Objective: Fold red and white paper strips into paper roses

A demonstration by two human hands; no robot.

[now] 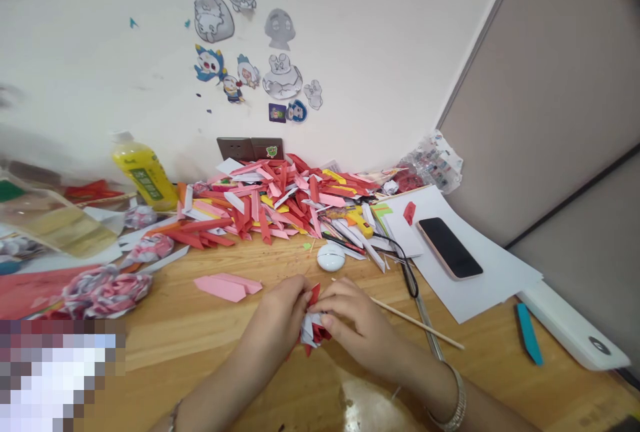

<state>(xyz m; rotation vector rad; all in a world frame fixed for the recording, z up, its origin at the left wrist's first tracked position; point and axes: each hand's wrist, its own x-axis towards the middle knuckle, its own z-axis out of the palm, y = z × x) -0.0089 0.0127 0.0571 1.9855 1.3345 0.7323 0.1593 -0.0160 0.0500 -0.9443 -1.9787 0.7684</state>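
The pile of folded paper strips (pixel 270 199) is spreading along the back of the desk (pixel 175 345), against the wall (pixel 370 45). In front of the pile, nearer the person, the left hand (pixel 285 305) and the right hand (pixel 350 315) are meeting over a red and white folded paper piece (pixel 309 331). The left hand's grip is narrow, its thumb and fingers holding the piece at its left side. The right hand's fingers are bending over the top and right side of the same piece, also in a narrow grip.

Just before the pile, a white rounded case (pixel 331 257) is sitting on the desk, and a pink folded paper (pixel 227 287) is lying left of the hands. Left of the pile, a yellow bottle (pixel 145 175) is leaning a little. Right of the pile, a phone (pixel 450 247) is resting on white paper sheets (pixel 467 295). Also toward the right, a thin wooden stick (pixel 420 323) is lying beyond the right hand, and a blue strip (pixel 529 334) is lying farther from the pile, beside a long white device (pixel 570 325).
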